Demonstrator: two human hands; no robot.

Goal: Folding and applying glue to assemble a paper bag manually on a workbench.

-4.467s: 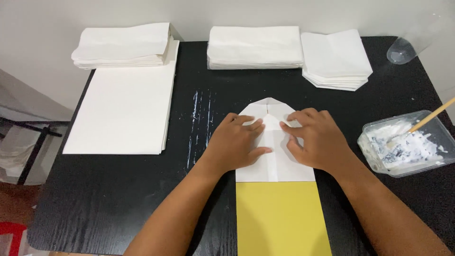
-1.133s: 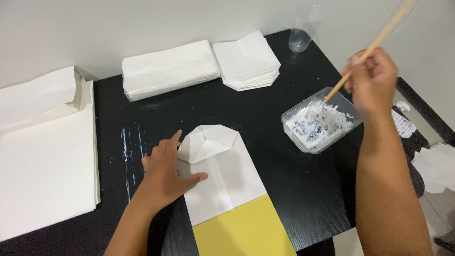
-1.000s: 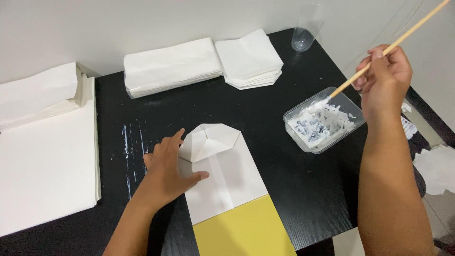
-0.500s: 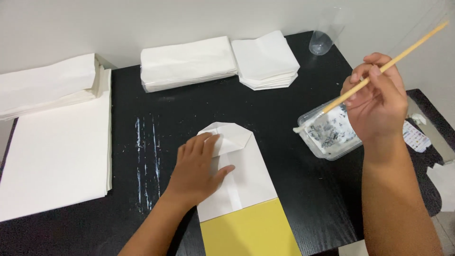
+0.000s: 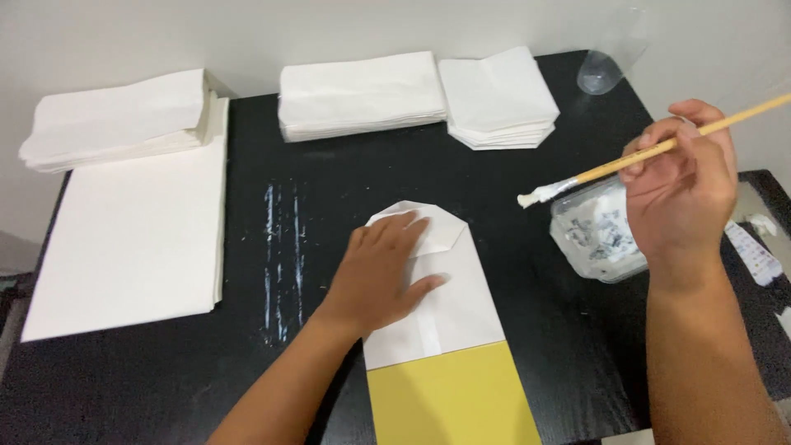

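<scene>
The right hand (image 5: 680,185) has lifted the brush (image 5: 651,152) out of the clear tub of paste (image 5: 597,235) and now holds it in the air, fingers closed around the wooden handle, the white-loaded bristles pointing left toward the folded paper. A second ago those bristles were down in the tub; half a second ago they were just above its rim, so the loading looks finished and the brush is on its way across. The left hand (image 5: 383,276) has stayed where it was, flat and spread on the white paper bag (image 5: 445,305), pinning it to the black table (image 5: 577,346) just below the folded, pointed flap (image 5: 424,227) at the top end; it grips nothing, it only presses. The bag lies in the middle of the table with a yellow sheet (image 5: 449,400) at its near end. How much paste the bristles carry is hard to tell at this size. Behind lie stacks of white paper (image 5: 362,95), a pile of already folded pieces (image 5: 498,99), a large flat sheet pile at the left (image 5: 136,235), dried paste streaks (image 5: 280,239) on the tabletop, and a clear cup (image 5: 606,70) at the far corner.
</scene>
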